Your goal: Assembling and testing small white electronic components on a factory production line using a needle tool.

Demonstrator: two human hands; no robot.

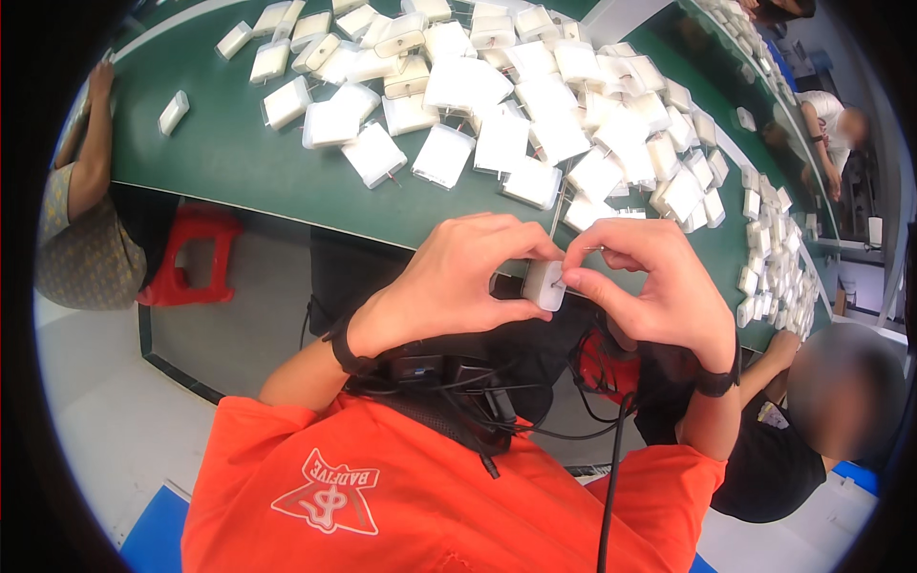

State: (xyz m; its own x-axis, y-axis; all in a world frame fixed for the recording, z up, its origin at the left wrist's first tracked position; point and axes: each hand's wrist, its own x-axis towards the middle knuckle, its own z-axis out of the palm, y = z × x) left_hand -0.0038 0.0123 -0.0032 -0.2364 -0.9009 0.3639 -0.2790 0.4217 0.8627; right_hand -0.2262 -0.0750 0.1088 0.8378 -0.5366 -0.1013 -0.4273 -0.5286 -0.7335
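Between the thumb and fingers of my left hand (457,272) is a small white box-shaped block (543,286), held up just off the table's near edge. My right hand (659,282) pinches close against the block's right face, where a short dark wire or pin shows. What lies between those right fingertips is too small to make out. Beyond my hands a heap of similar white blocks (468,86) covers much of the green table (229,143). Many have clear casings, and thin leads stick out of some.
A lone block (173,113) lies at the far left, near another person's arm (94,134). A red stool (205,253) stands below the table's left part. More blocks (778,253) lie to the right, beside a person in black (774,468). Black cables (611,477) hang before my chest.
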